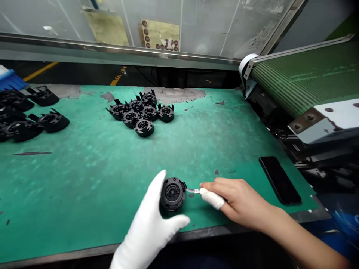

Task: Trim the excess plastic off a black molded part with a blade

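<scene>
Round black plastic part (172, 192) is near front edge of green tabletop (92, 194), ringed, detailed face up. Slim silvery blade (192, 191) points left, tip at the part's right rim; exact contact unclear.

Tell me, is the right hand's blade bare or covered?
Bare: the blade shows pale metal between the right hand and the black round part. Whether its tip touches the part, I cannot tell.

Left hand (155, 220): white-gloved, coming in from below, fingers together and pointing forward, thumb spread off to right, open C shape. Right hand (238, 198): back upward, bare save one digit sheathed white, fingers curled in pinch. Right forearm (303, 235) bare, slanting from lower right.
</scene>
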Available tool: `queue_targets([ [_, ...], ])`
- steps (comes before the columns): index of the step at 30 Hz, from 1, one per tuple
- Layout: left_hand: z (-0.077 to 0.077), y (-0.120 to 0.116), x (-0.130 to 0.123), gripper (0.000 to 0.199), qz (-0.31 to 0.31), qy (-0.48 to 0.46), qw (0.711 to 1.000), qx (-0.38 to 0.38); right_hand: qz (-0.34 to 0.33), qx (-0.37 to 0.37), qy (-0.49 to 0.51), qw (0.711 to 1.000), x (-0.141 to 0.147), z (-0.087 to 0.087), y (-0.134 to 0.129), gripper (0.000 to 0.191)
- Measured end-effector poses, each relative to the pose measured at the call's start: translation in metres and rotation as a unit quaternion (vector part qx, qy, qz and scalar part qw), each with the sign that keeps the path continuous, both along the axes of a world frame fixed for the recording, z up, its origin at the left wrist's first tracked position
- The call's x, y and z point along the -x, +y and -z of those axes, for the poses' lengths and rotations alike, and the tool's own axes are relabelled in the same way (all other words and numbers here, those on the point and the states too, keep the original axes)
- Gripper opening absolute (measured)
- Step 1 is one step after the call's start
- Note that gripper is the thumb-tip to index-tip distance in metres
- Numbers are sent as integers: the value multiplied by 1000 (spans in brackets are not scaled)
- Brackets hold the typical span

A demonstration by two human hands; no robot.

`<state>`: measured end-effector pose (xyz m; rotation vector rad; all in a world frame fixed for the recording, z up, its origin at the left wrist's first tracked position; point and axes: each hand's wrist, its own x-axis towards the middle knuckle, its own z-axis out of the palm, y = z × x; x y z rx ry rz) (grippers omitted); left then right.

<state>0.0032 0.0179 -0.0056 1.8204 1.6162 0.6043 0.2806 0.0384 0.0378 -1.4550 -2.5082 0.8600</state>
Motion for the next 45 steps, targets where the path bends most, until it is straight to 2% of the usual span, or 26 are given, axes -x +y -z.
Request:
queue_targets([
  [4, 26, 2, -18, 86, -32, -26, 998, -48, -37, -29, -85, 995, 19, -7, 15, 42],
  [7, 29, 5, -16, 80, -19, -15, 998, -60, -22, -57, -138, 988, 16, -5, 29, 45],
  [10, 21, 6, -12, 79, -7, -3, 999, -44, 73, -87, -184, 976, -6, 1, 49, 45],
  [12, 12, 10, -7, 87, 23, 3, 1000, -4, 122, -95, -189, 970, -23, 4, 59, 46],
  [15, -7, 21, 11, 95, 136, 1, 988, 78, 105, -86, -148, 980, -35, 3, 59, 48],
  [17, -18, 30, 30, 79, 168, -4, 982, 81, 62, -68, -110, 990, -30, 1, 48, 48],
  [20, -25, 34, 53, 60, 91, -38, 994, 49, 7, -23, -35, 999, -13, -2, 31, 42],
  [22, -22, 28, 54, 68, 36, -63, 997, 33, -10, 1, 8, 1000, -1, -3, 26, 37],
  [26, 0, 7, 18, 108, -27, -76, 997, 6, -38, -2, 1, 999, 16, -4, 33, 34],
  [27, 6, 3, 6, 109, -48, -82, 995, 1, -46, -10, -16, 999, 19, -5, 36, 34],
  [30, 23, -1, -18, 94, -101, -92, 990, -30, -72, -34, -75, 994, 27, -7, 47, 33],
  [33, 29, -1, -23, 86, -107, -75, 990, -60, -89, -46, -110, 989, 33, -10, 55, 35],
  [37, 27, 0, -20, 83, -92, -69, 990, -81, -97, -55, -139, 984, 39, -10, 64, 41],
  [39, 26, 1, -20, 81, -89, -75, 989, -88, -76, -68, -159, 982, 34, -6, 74, 43],
  [43, 22, 4, -18, 77, -86, -67, 990, -85, 71, -114, -213, 968, 3, 3, 99, 43],
  [45, 19, 5, -15, 81, -63, -64, 994, -65, 115, -119, -212, 963, -16, 6, 105, 43],
])
